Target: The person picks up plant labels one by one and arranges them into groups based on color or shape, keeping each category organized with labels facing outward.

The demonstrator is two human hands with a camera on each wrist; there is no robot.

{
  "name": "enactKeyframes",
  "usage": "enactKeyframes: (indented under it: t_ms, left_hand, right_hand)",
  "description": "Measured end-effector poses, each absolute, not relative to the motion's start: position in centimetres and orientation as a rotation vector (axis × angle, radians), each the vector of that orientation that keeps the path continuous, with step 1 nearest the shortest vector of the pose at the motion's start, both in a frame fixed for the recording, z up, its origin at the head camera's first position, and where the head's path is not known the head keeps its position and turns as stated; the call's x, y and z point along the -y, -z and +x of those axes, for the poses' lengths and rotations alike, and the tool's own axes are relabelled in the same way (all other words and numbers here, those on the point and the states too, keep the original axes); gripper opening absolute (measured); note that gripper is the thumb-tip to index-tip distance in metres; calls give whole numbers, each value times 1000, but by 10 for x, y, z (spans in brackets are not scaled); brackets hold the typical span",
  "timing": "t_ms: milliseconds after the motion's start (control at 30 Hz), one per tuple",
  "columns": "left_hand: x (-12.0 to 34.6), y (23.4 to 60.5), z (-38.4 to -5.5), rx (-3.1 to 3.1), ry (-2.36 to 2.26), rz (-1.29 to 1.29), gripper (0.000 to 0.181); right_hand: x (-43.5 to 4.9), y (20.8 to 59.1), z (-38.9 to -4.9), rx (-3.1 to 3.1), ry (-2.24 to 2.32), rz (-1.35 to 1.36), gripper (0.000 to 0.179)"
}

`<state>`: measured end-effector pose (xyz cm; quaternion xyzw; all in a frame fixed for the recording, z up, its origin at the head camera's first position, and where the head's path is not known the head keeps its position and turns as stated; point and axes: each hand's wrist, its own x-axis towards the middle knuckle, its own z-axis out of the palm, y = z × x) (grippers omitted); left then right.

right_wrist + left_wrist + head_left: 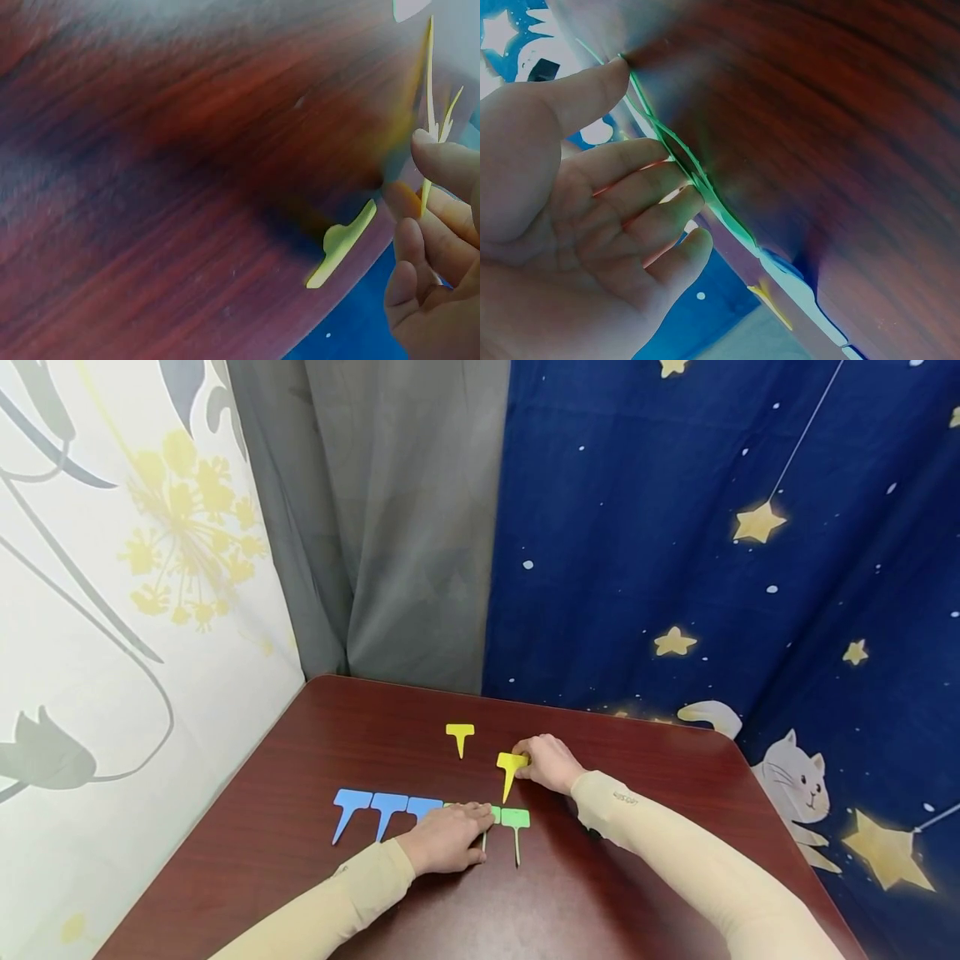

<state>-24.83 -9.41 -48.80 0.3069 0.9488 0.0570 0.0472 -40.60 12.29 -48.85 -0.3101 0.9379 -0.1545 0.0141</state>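
Observation:
In the head view, several T-shaped plant labels lie in a row, blue ones (352,798) at the left and green ones (515,817) at the right. My left hand (447,839) rests over the middle of this row, its fingers extended across green labels (724,214) and partly hiding them. My right hand (551,763) pinches a yellow plant label (512,762) between thumb and fingers, stem pointing towards the green end. Farther back lies another yellow label (461,730). A yellow piece (341,244) shows near the right hand in the right wrist view.
All of this is on a dark red wooden table (300,760) with rounded far corners. Behind it hang a grey curtain (412,527) and a blue star-patterned curtain (637,527). A white patterned curtain (150,693) runs along the left side.

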Motion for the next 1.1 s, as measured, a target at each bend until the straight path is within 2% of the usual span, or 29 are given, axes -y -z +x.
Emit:
enactKeyframes:
  t_ms: [333,533,1100]
  left_hand:
    - [95,488,-248,-2895,-171,928,58]
    - [94,487,-247,-2896,-175,934,58]
    - [93,487,-252,-2886,-194,939,58]
  right_hand:
    - [-131,485,-405,-3064,350,-1093,32]
    - [-142,480,-402,-3103,367,-1072,33]
    - [-184,477,-375,-3048,433,-1142,40]
